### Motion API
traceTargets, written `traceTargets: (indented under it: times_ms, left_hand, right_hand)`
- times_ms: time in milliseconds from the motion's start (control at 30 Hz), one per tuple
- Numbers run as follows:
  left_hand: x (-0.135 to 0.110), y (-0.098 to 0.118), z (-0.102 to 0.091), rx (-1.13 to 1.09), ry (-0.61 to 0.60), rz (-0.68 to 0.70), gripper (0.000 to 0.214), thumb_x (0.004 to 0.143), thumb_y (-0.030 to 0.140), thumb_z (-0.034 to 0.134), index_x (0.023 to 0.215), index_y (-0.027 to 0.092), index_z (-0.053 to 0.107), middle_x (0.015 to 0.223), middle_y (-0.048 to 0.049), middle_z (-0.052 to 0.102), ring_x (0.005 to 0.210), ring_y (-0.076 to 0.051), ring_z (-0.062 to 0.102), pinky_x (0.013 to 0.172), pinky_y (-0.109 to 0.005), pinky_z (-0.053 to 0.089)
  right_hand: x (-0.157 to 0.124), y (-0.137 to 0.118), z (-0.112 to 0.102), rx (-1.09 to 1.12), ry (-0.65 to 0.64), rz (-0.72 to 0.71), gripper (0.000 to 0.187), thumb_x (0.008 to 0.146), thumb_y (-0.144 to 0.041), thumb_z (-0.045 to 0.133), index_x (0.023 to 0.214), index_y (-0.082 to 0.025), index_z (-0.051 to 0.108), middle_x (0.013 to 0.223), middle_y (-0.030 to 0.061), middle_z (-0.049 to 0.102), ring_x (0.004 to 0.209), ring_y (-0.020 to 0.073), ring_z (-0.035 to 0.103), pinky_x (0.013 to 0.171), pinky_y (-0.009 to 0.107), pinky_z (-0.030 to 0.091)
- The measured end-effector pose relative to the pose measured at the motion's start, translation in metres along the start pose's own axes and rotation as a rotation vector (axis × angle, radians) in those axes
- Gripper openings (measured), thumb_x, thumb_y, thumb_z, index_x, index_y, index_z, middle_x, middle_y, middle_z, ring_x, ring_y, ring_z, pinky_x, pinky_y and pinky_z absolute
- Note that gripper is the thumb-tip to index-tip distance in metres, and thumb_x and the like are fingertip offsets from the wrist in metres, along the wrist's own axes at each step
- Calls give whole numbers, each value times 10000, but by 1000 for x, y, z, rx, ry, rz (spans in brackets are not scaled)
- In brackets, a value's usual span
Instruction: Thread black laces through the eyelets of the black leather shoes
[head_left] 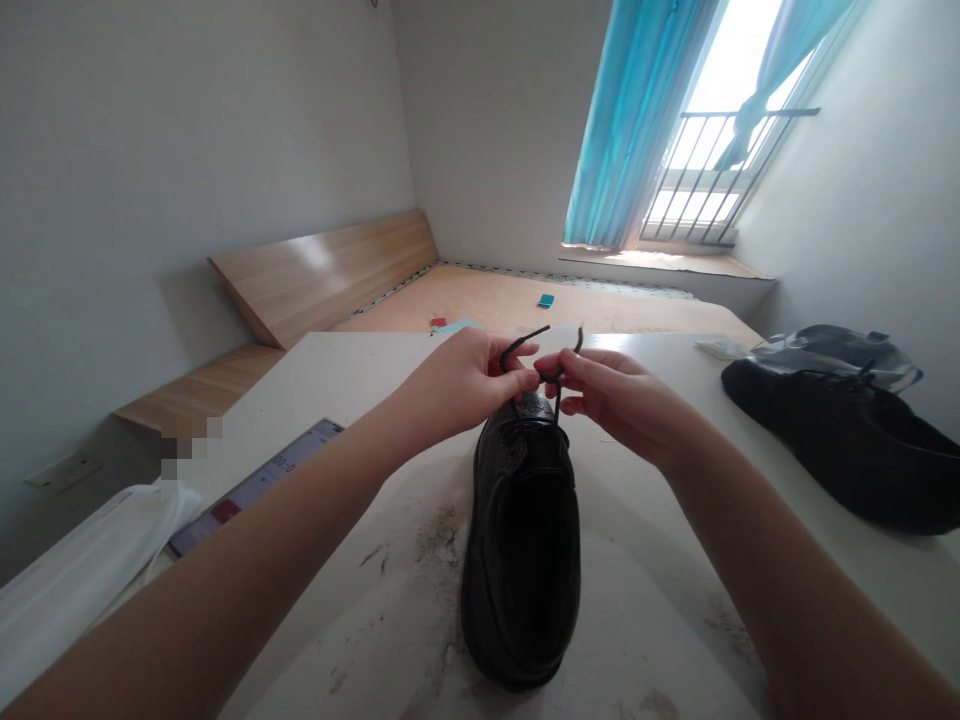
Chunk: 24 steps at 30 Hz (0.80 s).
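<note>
A black shoe [480,560] stands on the white table, its heel toward me and its opening facing up. Above its front part, both hands hold the black shoelace [557,400]. My left hand [480,375] pinches one end between thumb and fingers, and a loose tip sticks up to the right. The other end is pinched by my right hand [600,390], with its tip pointing upward. Between the fingertips the two strands come together, but the exact crossing is too small to make out. The toe of the shoe is partly hidden behind the hands.
At the right lies another black shoe [840,430] beside clear plastic [832,350]. A phone [262,485] and a white bag-like item [82,560] lie at the left of the white table [390,610]. Beyond is a bed [637,310] with a wooden headboard [330,270].
</note>
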<state>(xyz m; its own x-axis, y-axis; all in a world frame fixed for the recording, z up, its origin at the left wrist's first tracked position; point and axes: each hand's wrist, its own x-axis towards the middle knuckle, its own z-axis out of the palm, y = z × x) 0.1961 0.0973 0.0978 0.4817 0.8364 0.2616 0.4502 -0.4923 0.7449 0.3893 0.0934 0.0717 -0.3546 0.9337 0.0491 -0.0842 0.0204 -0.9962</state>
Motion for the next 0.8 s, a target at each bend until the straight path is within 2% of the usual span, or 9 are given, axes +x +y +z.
traceTargets:
  times_ms: [133, 233, 333, 367, 433, 533, 633, 700, 800]
  left_hand:
    - [-1, 6, -7, 338, -48, 18, 216, 824, 195, 502, 758, 171, 706, 733, -37, 699, 630, -139, 584, 574, -233, 360]
    - [-5, 6, -26, 369, -190, -15, 224, 808, 206, 511, 679, 182, 693, 644, -18, 672, 552, -124, 544, 528, -224, 320]
    - [-10, 2, -50, 236, -448, -161, 152, 761, 279, 597, 768, 212, 733, 621, 0, 681, 556, -133, 569, 510, -209, 325]
    - [-12, 1, -55, 218, -543, -225, 158, 748, 296, 615, 806, 222, 742, 623, 0, 687, 570, -141, 584, 514, -208, 332]
    - [-16, 0, -60, 265, -632, -332, 232, 735, 337, 635, 915, 240, 743, 657, -7, 707, 613, -161, 607, 535, -214, 345]
    - [-18, 2, -52, 459, -482, -353, 469, 711, 421, 666, 1150, 259, 676, 921, -48, 739, 780, -199, 621, 635, -237, 369]
    - [-18, 7, -38, 563, -329, -168, 458, 759, 478, 617, 1158, 257, 665, 1170, -73, 658, 990, -236, 563, 791, -272, 361]
    - [-18, 11, -30, 547, -380, -57, 332, 817, 467, 551, 1014, 249, 706, 1097, -65, 660, 982, -232, 544, 805, -283, 349]
    - [-19, 15, -22, 508, -483, -12, 256, 842, 435, 526, 877, 242, 692, 932, -40, 670, 886, -214, 541, 730, -277, 341]
  right_hand:
    - [3, 2, -6, 51, -3, -8, 317, 844, -501, 631, 802, -187, 635, 943, 38, 692, 892, 144, 639, 699, 244, 476]
    - [1, -6, -15, 76, -37, -23, 357, 831, -505, 641, 689, -198, 524, 821, 12, 682, 901, 178, 666, 783, 312, 507]
    - [-6, -19, -29, -51, -94, 7, 375, 838, -542, 609, 674, -219, 514, 443, -65, 455, 620, 175, 655, 726, 346, 519]
    - [-8, -21, -33, -123, -149, 51, 377, 847, -563, 582, 698, -220, 543, 395, -82, 389, 509, 160, 606, 691, 351, 518]
    - [-10, -22, -37, -298, -276, 174, 411, 864, -600, 526, 810, -202, 616, 400, -82, 404, 396, 124, 507, 636, 351, 506]
    - [-7, -12, -34, -561, -259, 255, 496, 868, -636, 479, 1000, -182, 629, 614, -20, 556, 503, 124, 547, 612, 325, 479]
    - [-2, -1, -28, -761, -228, 141, 450, 879, -612, 473, 910, -185, 611, 789, 13, 563, 693, 136, 546, 653, 296, 447]
    - [-1, 1, -26, -817, -283, 86, 389, 865, -570, 530, 838, -185, 574, 768, 2, 538, 694, 128, 495, 627, 274, 417]
    - [-2, -2, -26, -792, -297, 109, 343, 825, -528, 609, 838, -197, 521, 723, -18, 527, 640, 116, 469, 561, 250, 381]
